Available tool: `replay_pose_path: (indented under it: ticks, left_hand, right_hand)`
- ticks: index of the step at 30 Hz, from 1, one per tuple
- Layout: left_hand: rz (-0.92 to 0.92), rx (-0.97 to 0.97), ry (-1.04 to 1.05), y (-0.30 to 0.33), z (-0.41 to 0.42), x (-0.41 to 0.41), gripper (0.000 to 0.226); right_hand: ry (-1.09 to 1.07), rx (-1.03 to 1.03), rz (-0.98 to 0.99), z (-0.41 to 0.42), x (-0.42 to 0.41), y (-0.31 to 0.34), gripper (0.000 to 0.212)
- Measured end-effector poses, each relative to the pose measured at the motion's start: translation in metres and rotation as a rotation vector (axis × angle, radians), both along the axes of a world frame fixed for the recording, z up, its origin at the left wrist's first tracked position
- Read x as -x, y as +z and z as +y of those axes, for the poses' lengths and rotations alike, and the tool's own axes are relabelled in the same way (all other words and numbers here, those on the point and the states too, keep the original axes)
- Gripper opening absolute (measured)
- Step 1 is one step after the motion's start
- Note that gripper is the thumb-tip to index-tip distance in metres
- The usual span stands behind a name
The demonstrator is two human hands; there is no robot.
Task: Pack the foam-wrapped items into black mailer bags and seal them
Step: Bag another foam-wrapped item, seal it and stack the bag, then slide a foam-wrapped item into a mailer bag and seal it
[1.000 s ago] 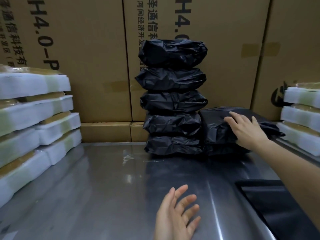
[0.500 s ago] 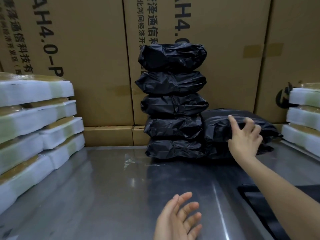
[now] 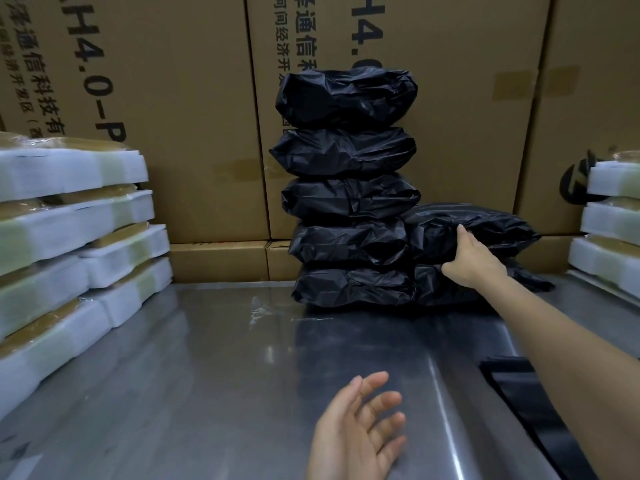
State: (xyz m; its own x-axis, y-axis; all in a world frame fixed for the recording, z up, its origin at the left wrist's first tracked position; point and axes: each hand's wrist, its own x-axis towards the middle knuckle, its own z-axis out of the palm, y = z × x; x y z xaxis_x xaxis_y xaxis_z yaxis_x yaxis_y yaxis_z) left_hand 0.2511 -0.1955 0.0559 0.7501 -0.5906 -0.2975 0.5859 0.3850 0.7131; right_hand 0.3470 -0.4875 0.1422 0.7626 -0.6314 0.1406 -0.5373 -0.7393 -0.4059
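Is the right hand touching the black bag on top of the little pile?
Touching. The head view shows the right hand against the front edge of the upper black bag, thumb lying on its plastic.

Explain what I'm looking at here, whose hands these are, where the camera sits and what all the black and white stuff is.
There is no machine: a person wears a camera on the head, looking down at their own hands over a steel table. The right hand grips the upper of two packed black bags beside a stack of five sealed bags. The left hand hovers open, holding nothing. White foam-wrapped items wait at both sides, flat black empty bags lie at the right, and cardboard boxes stand behind.
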Motion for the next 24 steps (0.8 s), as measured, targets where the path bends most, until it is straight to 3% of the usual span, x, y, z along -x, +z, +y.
replay_pose_path:
  ticks: [5,8,12,16,24]
  left_hand:
    - [-0.008,0.02,0.018,-0.001,-0.003,0.0,0.034]
    - [-0.006,0.054,0.014,-0.001,0.0,-0.002,0.03]
    - [0.003,0.084,0.02,-0.004,0.001,-0.005,0.028]
    - [-0.024,0.116,0.017,-0.001,0.001,-0.004,0.028]
    - [-0.058,0.138,0.133,0.003,0.018,0.024,0.022]
  right_hand:
    - [-0.131,-0.001,-0.234,0.041,0.0,-0.028,0.088]
    - [-0.069,0.045,-0.37,0.089,0.006,-0.068,0.083]
    - [0.071,0.098,-0.231,0.138,0.03,-0.109,0.078]
    - [0.158,0.323,-0.231,0.163,0.074,-0.117,0.068]
    - [-0.058,0.32,-0.15,0.193,0.173,-0.11,0.037]
